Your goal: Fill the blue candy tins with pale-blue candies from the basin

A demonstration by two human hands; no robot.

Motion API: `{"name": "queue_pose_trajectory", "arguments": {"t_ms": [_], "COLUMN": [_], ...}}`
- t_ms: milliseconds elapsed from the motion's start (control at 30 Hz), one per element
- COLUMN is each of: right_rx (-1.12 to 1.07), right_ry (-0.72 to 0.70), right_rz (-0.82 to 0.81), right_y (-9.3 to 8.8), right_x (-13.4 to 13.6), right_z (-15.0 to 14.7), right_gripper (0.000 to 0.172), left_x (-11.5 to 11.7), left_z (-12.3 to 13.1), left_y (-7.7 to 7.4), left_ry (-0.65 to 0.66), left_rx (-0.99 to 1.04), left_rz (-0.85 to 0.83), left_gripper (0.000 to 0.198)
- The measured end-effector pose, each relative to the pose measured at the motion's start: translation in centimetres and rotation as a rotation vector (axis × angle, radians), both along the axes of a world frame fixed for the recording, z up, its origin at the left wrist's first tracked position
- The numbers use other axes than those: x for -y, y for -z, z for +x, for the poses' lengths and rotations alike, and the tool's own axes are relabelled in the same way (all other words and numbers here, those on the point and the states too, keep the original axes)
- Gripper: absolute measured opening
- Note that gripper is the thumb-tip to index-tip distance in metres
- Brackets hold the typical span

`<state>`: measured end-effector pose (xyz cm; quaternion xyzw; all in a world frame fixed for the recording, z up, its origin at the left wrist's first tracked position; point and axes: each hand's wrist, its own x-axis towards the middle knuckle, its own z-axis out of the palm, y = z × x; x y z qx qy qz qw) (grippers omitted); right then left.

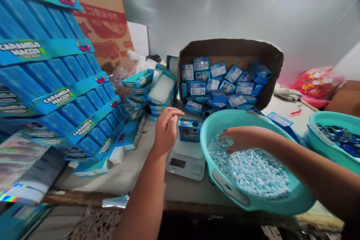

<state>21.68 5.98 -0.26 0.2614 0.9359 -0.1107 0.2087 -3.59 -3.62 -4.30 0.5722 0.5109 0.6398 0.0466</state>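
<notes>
A small blue candy tin (189, 130) stands upright on a white kitchen scale (186, 167). My left hand (167, 129) is just left of the tin, fingers stretched toward its top edge; whether they touch it I cannot tell. To the right, a large turquoise tub (225, 189) holds many pale blue and white candies (255, 172). My right hand (234, 138) reaches into this tub from the right, its fingers curved down at the candies with the thumb apart. I see no candy clearly held in it. The scale's display is dark.
Behind the scale, a cardboard box (231, 44) lies open, full of blue tins (218, 69). Stacked display trays (64, 63) of blue packs rise at the left. Display boxes (161, 90) stand near the middle. A second turquoise tub (323, 146) holds dark blue pieces at the right.
</notes>
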Motion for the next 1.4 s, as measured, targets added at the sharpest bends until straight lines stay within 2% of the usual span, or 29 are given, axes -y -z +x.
{"name": "queue_pose_trajectory", "arguments": {"t_ms": [100, 200, 367, 600, 800, 933, 1100, 1267, 1400], "right_rx": [0.104, 0.118, 0.127, 0.171, 0.178, 0.100, -0.152, -0.338, -0.493], "right_ry": [-0.029, -0.034, -0.036, -0.112, -0.049, -0.043, 0.010, -0.002, -0.087], "right_rz": [-0.085, -0.071, -0.088, -0.144, -0.174, -0.211, -0.144, -0.027, 0.064], "right_y": [1.8, 2.3, 2.0, 2.0, 1.8, 1.2, -0.2, -2.6, -4.7], "right_x": [0.4, 0.9, 1.6, 2.0, 1.3, 0.5, -0.2, -0.3, -0.7], "right_z": [-0.8, -1.3, -1.2, -1.5, -1.2, -0.7, -0.5, -1.2, -3.6], "right_gripper": [0.052, 0.052, 0.045, 0.027, 0.025, 0.016, 0.014, 0.009, 0.012], "left_x": [-0.5, -1.2, -1.9, -2.0, -1.9, -1.9, -2.1, -2.3, -2.2], "left_z": [-0.3, -0.6, -1.1, -0.8, -0.9, -1.1, -1.2, -1.2, -1.1], "left_y": [0.3, 0.9, 1.6, 1.5, 1.3, 1.2, 1.2, 1.3, 1.3], "left_ry": [-0.150, -0.199, -0.219, -0.187, -0.176, -0.168, -0.166, -0.167, -0.164], "left_rx": [0.147, 0.319, 0.430, 0.499, 0.527, 0.576, 0.620, 0.655, 0.648], "left_rz": [-0.006, -0.036, -0.041, -0.060, -0.047, -0.042, -0.046, -0.061, -0.081], "left_gripper": [0.025, 0.026, 0.029, 0.028, 0.027, 0.025, 0.023, 0.022, 0.021]}}
